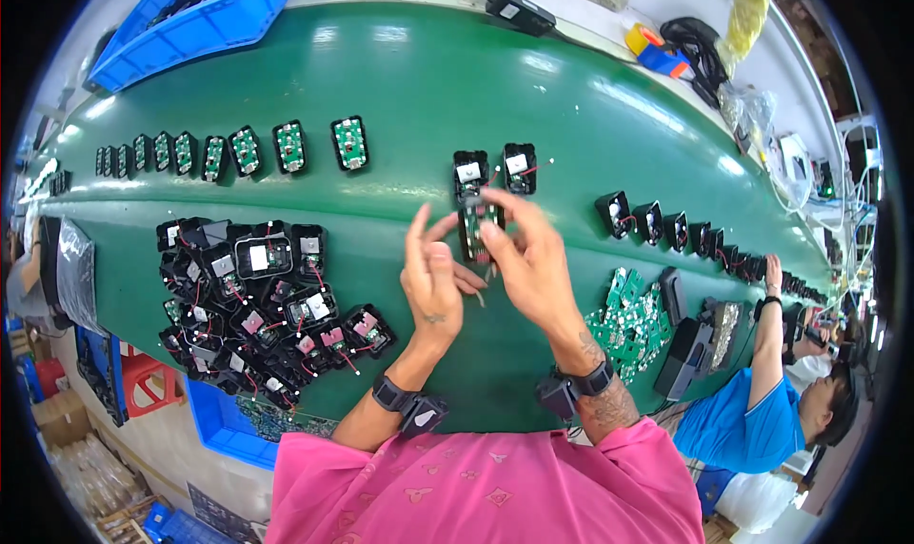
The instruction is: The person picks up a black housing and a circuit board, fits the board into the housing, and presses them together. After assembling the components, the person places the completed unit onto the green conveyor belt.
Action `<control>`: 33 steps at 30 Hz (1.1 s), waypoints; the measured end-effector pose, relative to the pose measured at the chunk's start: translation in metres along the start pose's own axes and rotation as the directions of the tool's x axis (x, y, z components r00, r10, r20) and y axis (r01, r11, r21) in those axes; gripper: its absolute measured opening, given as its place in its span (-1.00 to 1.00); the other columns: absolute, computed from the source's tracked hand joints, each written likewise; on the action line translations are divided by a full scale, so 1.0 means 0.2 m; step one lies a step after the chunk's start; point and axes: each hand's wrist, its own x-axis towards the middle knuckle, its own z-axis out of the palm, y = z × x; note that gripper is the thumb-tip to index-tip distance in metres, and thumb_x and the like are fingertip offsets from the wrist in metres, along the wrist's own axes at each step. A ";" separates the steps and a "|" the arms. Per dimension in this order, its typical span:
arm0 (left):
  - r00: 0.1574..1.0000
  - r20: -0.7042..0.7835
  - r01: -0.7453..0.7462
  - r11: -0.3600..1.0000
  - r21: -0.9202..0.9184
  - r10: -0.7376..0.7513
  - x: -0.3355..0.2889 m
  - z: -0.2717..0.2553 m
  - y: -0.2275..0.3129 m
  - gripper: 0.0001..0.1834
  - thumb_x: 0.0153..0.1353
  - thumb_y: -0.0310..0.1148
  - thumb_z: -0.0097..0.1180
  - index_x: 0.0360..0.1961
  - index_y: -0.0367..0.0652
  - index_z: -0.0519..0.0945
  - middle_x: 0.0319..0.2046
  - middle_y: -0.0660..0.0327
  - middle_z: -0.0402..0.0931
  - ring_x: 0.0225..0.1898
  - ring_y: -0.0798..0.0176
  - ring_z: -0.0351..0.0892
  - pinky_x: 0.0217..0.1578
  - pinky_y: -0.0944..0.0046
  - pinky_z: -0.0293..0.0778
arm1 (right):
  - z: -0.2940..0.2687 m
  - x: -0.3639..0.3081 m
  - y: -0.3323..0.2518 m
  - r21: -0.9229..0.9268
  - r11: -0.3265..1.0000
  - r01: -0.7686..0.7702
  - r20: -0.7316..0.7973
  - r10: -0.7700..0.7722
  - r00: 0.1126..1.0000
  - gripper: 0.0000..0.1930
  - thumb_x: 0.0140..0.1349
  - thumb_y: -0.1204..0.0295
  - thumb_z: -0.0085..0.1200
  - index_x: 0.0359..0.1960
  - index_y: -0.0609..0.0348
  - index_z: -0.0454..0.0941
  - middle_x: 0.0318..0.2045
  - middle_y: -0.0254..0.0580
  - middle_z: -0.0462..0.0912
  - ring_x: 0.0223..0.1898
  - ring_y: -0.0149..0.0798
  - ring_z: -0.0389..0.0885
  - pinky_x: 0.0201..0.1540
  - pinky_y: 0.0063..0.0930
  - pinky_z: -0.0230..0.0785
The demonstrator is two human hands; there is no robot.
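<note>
In the middle of the bench, my right hand (535, 270) grips a small circuit board (473, 232), dark green and black, with thumb and fingers at its right side. My left hand (434, 279) is beside the board's left edge, index finger raised and the fingers apart. Some of its fingertips reach toward the board's lower end, where a short pale wire hangs. Contact there is hard to make out. Just beyond the board sit two open black plastic cases, one on the left (470, 166) and one on the right (520, 166), each with a white patch inside.
A row of black cases with green boards (289, 146) runs left; another row of cases (649, 222) curves right. Piled cases (249, 306) with wires lie left, loose green boards (628, 325) right. A blue bin (205, 25) stands back left. A co-worker's hand (773, 276) reaches the right row.
</note>
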 end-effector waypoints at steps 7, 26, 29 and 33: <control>0.992 -0.129 0.004 1.000 -0.008 -0.005 0.02 -0.03 -0.01 -0.68 0.44 -0.36 -0.13 0.08 -0.38 0.38 -0.06 0.03 0.50 -0.66 0.42 0.48 -0.66 0.41 0.37 | 0.29 0.56 -0.11 -0.648 0.701 0.298 0.120 -0.293 0.949 -0.72 0.24 0.31 0.15 -0.05 0.12 0.63 -0.37 -0.09 0.67 -0.23 -0.06 0.61 -0.20 -0.09 0.37; 0.999 -0.044 0.013 0.998 -0.061 -0.015 0.09 -0.16 0.26 -0.36 0.31 -0.46 0.09 0.39 -0.27 0.21 0.15 -0.02 0.37 -0.39 0.30 0.60 -0.49 0.37 0.58 | 0.04 0.37 -0.29 -0.687 0.520 0.508 0.514 -0.146 0.845 -0.18 -0.12 0.22 0.44 0.25 0.12 0.38 0.14 -0.11 0.49 0.19 0.06 0.34 0.24 -0.07 0.16; 0.932 0.319 -0.157 0.985 -0.077 0.174 0.17 -0.25 0.10 -0.33 0.24 -0.56 0.09 0.40 -0.20 0.26 0.18 -0.03 0.37 -0.12 0.25 0.64 -0.36 0.34 0.67 | -0.04 0.20 -0.39 -0.535 0.616 0.578 0.624 -0.173 0.762 -0.24 -0.05 0.29 0.41 0.24 0.14 0.39 0.15 -0.06 0.48 0.20 0.07 0.36 0.27 -0.08 0.18; 0.881 0.413 0.332 0.924 -0.189 -0.231 0.10 -0.23 0.22 -0.26 0.21 -0.60 0.08 0.44 -0.12 0.20 0.12 0.03 0.43 -0.08 0.19 0.66 -0.37 0.40 0.66 | -0.25 -0.12 -0.35 -0.682 0.643 0.348 0.309 -0.177 0.934 -0.36 -0.03 0.34 0.42 0.15 0.14 0.49 0.12 0.01 0.49 0.19 0.10 0.40 0.21 -0.14 0.29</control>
